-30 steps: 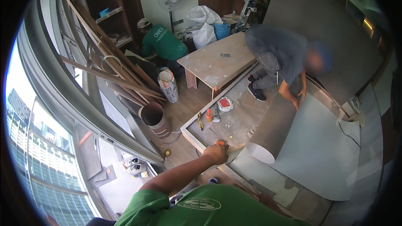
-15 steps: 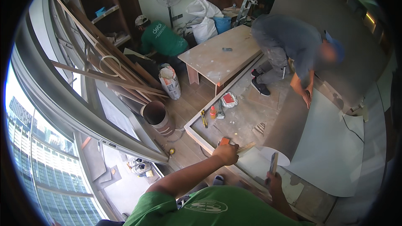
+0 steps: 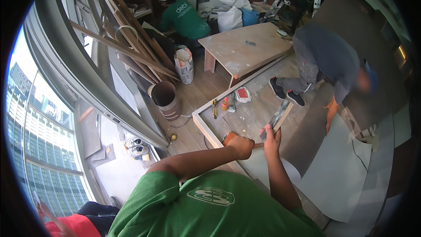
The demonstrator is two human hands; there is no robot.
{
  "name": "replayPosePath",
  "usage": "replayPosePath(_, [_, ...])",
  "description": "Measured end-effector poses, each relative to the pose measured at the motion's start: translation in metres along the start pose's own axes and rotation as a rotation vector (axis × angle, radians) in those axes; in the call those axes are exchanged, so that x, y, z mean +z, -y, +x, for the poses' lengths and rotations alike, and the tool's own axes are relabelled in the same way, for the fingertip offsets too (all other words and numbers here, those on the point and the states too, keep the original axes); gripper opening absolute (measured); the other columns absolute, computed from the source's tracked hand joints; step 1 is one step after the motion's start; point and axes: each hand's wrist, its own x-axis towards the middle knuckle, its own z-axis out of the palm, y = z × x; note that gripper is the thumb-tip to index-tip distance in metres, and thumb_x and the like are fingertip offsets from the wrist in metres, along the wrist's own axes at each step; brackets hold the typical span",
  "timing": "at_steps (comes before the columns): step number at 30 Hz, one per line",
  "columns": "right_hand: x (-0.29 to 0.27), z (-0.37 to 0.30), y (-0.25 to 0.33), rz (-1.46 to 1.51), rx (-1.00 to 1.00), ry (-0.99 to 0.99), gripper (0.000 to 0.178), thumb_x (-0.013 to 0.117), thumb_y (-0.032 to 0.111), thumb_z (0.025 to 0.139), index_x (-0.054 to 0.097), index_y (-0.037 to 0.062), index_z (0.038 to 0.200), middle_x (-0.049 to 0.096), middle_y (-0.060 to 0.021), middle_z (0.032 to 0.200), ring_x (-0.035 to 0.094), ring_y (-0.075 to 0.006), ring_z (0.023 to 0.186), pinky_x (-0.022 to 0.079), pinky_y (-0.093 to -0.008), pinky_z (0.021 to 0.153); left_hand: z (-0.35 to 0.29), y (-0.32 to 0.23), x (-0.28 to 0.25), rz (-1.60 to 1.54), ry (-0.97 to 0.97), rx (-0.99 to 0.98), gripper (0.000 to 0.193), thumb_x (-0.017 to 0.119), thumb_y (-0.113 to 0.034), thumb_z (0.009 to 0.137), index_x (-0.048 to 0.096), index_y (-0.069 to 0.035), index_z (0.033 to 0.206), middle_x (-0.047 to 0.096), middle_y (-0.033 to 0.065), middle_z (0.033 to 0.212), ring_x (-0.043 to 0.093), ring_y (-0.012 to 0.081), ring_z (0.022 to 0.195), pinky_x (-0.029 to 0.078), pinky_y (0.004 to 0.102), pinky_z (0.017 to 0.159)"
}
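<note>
My left hand (image 3: 242,148) is closed on an orange-ended piece (image 3: 229,138) that juts out on its left. A brownish stick (image 3: 258,145) shows on the hand's other side; whether both are one tool I cannot tell. Close beside it, my right hand (image 3: 272,140) grips a long flat grey tool with a pale wooden edge (image 3: 280,117), tilted up and away. Both hands are above a low wooden frame (image 3: 207,133) on the floor. To their right lies a large grey-brown roll of sheet (image 3: 310,129), white on its inner side.
A co-worker (image 3: 326,57) bends over the roll. Another person in green (image 3: 186,19) crouches at the back; someone in red (image 3: 74,226) is at lower left. A cutter (image 3: 214,109), an orange bottle (image 3: 225,103), a bucket (image 3: 165,101) and a low wooden table (image 3: 245,50) stand ahead.
My right hand has moved up and left with the grey tool, now beside my left hand. The left stays closed. The co-worker's hands remain at the roll. The person in red has come into view.
</note>
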Motion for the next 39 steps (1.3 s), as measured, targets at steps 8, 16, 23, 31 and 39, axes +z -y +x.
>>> replayPosePath(8, [0.010, 0.008, -0.023, -0.513, -0.086, -0.029, 0.051, 0.063, 0.029, 0.098, 0.045, -0.0050, 0.131, 0.059, -0.0230, 0.110, 0.063, -0.0357, 0.095, 0.051, -0.0442, 0.083, -0.024, 0.007, -0.023, 0.015, 0.023, 0.056, 0.030, 0.061, -0.026, 0.088, 0.068, -0.004, 0.107, 0.072, 0.0180, 0.112, 0.070, 0.0355, 0.104, 0.053, 0.0466, 0.092])
replayPosePath(16, [0.035, 0.002, -0.002, -1.037, -0.177, 0.013, 0.074, 0.066, 0.035, 0.093, 0.033, -0.0032, 0.146, 0.052, -0.0271, 0.128, 0.059, -0.0453, 0.113, 0.051, -0.0503, 0.092, -0.158, 0.166, 0.017, -0.442, -0.721, -0.446, 0.027, 0.052, -0.010, 0.094, 0.067, -0.002, 0.114, 0.067, 0.0211, 0.122, 0.064, 0.0381, 0.112, 0.051, 0.0444, 0.096])
replayPosePath(23, [0.034, 0.021, -0.014, -1.141, -0.174, 0.010, 0.078, 0.066, 0.039, 0.093, 0.031, -0.0025, 0.149, 0.053, -0.0256, 0.129, 0.061, -0.0426, 0.113, 0.054, -0.0485, 0.090, -0.370, 0.206, 0.295, -1.139, -0.136, -1.325, 0.072, 0.046, -0.071, 0.096, 0.070, -0.003, 0.099, 0.074, 0.0149, 0.093, 0.072, 0.0271, 0.083, 0.058, 0.0450, 0.076])
replayPosePath(31, [0.036, 0.038, -0.006, -1.125, -0.111, 0.033, 0.074, 0.066, 0.039, 0.093, 0.034, 0.0001, 0.147, 0.055, -0.0215, 0.123, 0.064, -0.0394, 0.108, 0.056, -0.0481, 0.085, -0.418, 0.158, 0.264, -1.586, -0.135, -1.316, 0.065, 0.049, -0.064, 0.096, 0.069, -0.002, 0.101, 0.074, 0.0149, 0.095, 0.071, 0.0284, 0.087, 0.057, 0.0453, 0.080])
replayPosePath(39, [0.032, 0.044, -0.008, -1.085, -0.122, 0.049, 0.075, 0.067, 0.037, 0.093, 0.033, -0.0010, 0.148, 0.053, -0.0222, 0.127, 0.063, -0.0403, 0.110, 0.055, -0.0468, 0.086, -0.433, 0.174, 0.217, -1.574, -0.104, -1.333, 0.058, 0.053, -0.058, 0.096, 0.069, -0.002, 0.103, 0.073, 0.0150, 0.098, 0.071, 0.0296, 0.092, 0.056, 0.0456, 0.084])
